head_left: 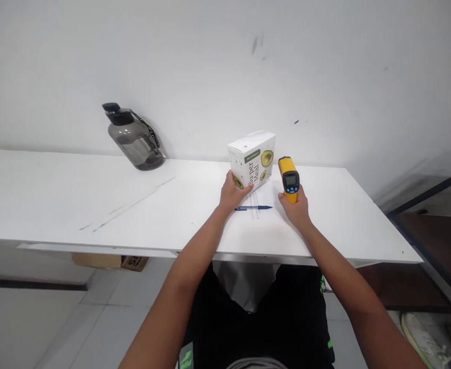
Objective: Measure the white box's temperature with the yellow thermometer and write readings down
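My left hand (233, 193) grips the lower left corner of a white meal box (254, 159) with avocado pictures, held tilted over the table near the wall. In my right hand (298, 206) is a yellow and black infrared thermometer (289, 177), its small screen and blue buttons facing me. Its front end points away toward the wall, just right of the box. Below the box a blue pen (254, 208) lies across a sheet of printed paper (264, 197). The box and my left hand cover part of that sheet.
A grey see-through water bottle (137, 143) with a black lid stands at the back left of the white table (95, 200), by the wall. A dark-framed shelf (433, 241) is at the right, with shoes (421, 338) below. A cardboard box (106, 260) sits under the table.
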Demonstrator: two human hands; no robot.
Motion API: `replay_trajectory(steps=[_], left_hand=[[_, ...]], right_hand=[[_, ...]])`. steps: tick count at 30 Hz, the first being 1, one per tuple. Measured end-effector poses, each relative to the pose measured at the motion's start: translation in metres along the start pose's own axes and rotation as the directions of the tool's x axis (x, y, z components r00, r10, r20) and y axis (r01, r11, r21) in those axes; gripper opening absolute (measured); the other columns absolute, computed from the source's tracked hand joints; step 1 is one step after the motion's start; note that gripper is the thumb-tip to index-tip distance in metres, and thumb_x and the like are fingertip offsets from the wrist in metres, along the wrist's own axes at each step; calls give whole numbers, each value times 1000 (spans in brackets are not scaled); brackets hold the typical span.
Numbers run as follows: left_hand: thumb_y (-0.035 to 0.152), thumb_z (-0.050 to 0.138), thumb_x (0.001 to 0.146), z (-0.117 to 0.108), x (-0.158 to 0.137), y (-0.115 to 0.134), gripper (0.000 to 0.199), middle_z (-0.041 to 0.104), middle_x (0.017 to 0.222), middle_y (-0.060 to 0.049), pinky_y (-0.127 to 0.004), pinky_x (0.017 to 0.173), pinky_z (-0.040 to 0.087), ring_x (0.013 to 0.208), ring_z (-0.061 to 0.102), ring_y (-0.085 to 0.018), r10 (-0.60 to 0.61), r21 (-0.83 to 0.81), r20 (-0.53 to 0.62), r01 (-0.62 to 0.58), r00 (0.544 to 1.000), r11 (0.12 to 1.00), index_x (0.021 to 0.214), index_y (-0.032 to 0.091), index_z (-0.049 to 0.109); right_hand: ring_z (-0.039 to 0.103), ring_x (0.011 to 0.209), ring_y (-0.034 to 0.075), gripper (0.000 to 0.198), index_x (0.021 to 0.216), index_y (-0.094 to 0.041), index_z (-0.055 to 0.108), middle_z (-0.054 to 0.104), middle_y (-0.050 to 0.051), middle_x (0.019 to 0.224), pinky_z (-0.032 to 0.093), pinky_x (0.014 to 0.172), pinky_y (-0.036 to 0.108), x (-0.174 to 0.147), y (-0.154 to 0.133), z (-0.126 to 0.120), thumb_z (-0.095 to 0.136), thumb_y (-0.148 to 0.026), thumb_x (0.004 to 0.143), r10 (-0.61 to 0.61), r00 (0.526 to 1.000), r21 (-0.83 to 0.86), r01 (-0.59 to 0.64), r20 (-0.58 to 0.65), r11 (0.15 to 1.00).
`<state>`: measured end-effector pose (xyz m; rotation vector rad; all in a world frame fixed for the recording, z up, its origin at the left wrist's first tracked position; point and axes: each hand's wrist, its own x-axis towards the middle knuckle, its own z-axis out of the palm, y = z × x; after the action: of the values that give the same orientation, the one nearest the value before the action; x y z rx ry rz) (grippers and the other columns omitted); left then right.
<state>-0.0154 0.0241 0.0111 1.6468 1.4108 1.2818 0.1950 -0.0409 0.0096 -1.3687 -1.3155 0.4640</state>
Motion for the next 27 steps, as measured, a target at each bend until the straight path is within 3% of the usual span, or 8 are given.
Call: replay_trajectory(steps=[12, 27], left_hand=[[45, 77, 68, -5, 5, -5, 62, 60, 125, -8, -40, 85, 49, 112, 60, -28, -54, 158, -79, 66, 995, 985, 116, 27, 42], [42, 79, 68, -5, 7, -8, 68, 57, 130, -8, -38, 87, 48, 117, 57, -27, -82, 185, -64, 92, 995, 978, 121, 27, 38]], right_hand=[[58, 83, 23, 54, 120, -22, 55, 65, 6, 95, 49, 80, 40, 1, -3, 1, 65, -46, 72, 39, 999, 6, -39, -6, 999], [58, 86, 22, 63, 128, -20, 53, 66, 7, 99, 49, 81, 40, 0, -6, 2, 64, -50, 74, 78, 994, -50, -82, -77, 995]])
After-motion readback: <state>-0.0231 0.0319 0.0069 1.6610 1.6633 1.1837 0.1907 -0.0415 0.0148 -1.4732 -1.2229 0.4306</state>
